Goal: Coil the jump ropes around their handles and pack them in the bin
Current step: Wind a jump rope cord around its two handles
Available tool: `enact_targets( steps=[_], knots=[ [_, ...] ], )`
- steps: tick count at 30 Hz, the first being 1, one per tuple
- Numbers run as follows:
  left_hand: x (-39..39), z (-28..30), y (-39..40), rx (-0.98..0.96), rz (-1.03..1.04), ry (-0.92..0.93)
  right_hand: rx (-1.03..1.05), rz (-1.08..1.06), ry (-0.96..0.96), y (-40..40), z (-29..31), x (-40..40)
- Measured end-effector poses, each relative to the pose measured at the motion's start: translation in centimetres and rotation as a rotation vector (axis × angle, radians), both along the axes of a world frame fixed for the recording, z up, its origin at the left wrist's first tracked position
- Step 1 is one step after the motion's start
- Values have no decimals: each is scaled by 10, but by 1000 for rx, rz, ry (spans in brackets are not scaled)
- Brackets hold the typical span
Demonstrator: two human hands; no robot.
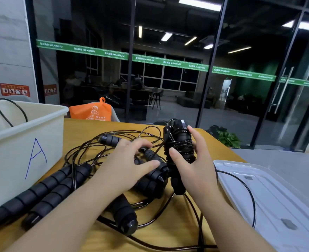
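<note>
Head view: a right hand (pixel 195 166) grips an upright coiled rope (pixel 180 142) (glossy black cord wound round ribbed foam handles) above a yellow wooden table (pixel 168 231). Its thumb and fingers curl round the bundle. Left hand (pixel 126 164) rests with spread, relaxed fingers on loose ropes (pixel 95 148). At left sits a cream plastic bin (pixel 22 139), a cord looping inside.

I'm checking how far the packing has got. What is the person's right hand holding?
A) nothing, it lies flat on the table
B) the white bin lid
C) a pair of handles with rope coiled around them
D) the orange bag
C: the right hand grips an upright coiled bundle, black rope wound round its handles, held above the table, while the lid lies untouched to its right.
</note>
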State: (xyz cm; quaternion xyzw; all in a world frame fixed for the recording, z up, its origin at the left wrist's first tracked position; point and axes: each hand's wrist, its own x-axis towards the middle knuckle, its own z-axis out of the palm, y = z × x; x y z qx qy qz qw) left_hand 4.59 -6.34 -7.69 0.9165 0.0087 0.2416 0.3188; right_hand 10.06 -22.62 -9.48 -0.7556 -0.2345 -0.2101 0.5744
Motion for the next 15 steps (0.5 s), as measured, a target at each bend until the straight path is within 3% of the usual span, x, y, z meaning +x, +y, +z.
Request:
enact_targets(
  steps=[7,11,15],
  knots=[
    [8,-11,1,324,193,-108,-6,115,-53,3,1,-8],
    [12,-17,-3,271,108,-335,-77,157,-97,5,2,-13],
    [6,-11,-9,160,67,-377,-81,147,-115,4,2,-11]
  ],
)
